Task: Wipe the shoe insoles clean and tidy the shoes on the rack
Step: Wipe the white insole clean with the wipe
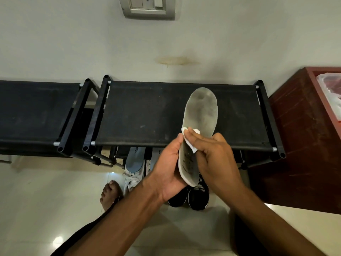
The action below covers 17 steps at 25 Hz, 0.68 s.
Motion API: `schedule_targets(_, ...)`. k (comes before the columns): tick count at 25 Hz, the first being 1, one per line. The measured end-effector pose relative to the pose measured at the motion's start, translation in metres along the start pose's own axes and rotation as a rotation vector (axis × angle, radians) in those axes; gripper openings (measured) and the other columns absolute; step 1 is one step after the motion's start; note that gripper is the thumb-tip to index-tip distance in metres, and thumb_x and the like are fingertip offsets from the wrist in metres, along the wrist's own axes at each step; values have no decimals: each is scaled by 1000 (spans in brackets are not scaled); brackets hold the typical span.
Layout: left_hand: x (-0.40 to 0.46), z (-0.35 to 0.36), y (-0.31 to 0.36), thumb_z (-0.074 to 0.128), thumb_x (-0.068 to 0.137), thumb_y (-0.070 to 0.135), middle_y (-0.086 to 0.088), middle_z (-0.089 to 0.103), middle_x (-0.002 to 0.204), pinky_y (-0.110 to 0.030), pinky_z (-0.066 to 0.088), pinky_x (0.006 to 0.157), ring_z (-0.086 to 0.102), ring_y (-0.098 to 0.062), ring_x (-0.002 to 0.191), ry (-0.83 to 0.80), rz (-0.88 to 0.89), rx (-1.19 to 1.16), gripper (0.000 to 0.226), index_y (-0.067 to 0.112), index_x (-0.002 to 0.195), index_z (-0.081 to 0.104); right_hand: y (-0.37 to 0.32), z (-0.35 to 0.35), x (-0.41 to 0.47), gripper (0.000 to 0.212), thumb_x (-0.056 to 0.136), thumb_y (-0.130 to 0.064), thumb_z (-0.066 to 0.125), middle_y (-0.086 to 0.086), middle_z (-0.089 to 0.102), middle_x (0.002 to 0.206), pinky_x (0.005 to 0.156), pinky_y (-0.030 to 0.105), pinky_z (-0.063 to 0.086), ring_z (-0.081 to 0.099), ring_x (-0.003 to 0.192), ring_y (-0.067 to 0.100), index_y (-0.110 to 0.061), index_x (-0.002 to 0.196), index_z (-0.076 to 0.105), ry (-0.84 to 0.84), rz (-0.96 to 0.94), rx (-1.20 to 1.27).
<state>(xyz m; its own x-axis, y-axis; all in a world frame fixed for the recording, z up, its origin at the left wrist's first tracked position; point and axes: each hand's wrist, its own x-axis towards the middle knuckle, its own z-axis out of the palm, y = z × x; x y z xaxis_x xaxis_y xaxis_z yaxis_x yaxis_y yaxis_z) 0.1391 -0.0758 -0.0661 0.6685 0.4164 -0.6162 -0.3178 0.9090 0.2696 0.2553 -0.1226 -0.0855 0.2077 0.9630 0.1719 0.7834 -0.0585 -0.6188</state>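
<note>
Head view. The left hand (168, 169) grips the heel end of a grey insole (200, 117), fingers and thumb curled round its lower edge from the left side. The insole is held upright and slightly tilted, toe end uppermost, in front of the top shelf of a black shoe rack (166, 115); dark smudges show on its upper half and small dark marks near the heel. The right hand (214, 156) presses a small white wipe (191, 145) against the middle of the insole, fingers curled over the wipe and pinching it against the insole's face. Both hands meet at the insole's lower half.

The black shoe rack stands against a pale wall (73, 43); its fabric top shelf carries faint dusty marks. A second black rack (33, 111) stands just beside it on the left. Beneath the front edge of the main rack, a blue-grey insole (134, 159) lies in or on a white shoe (133, 179); which of the two cannot be told. A pair of black sneakers (190, 197) sits on the tiled floor (46, 200) directly below the hands, partly hidden by them. A bare foot (109, 194) rests on the floor left of the white shoe. A red-brown wooden cabinet (302, 135) stands just right of the rack. A switch panel (147, 7) is fixed on the wall above.
</note>
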Motion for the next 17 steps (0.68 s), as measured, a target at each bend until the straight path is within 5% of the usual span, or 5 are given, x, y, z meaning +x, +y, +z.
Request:
schedule_targets(4,4,-9,22,41,101,48,-17,58,127,-37,45,101,61,-23,104,113,83,14,60,-1,129,59,-21,4,-19,38,97,-16,53,-5,67,120,82,-1,34,40,94,-16,-28,133,59,-154,-55,141)
schedule_targets(8,6,-13,35,42,100,48,-16,63,128,-48,42,110,64,-24,112,142,146,7,59,1,129,61,-29,-1,-29,37,97,-26,48,-7,65,125,94,5,39,50,104,-2,-31,132,58,-223,-144,251)
schedule_targets(12,6,-10,32,40,101,47,-19,64,129,-41,37,115,57,-28,128,113,124,-22,58,0,129,60,-11,11,-25,46,100,-40,25,-5,64,125,81,10,36,40,85,9,-39,140,46,-192,-167,-87)
schedule_targets(17,1,-2,17,38,102,44,-16,63,132,-36,54,90,63,-24,112,103,92,49,53,4,124,64,18,9,-1,48,87,-7,57,-2,64,130,68,23,33,29,77,9,-21,134,60,-5,-156,-297)
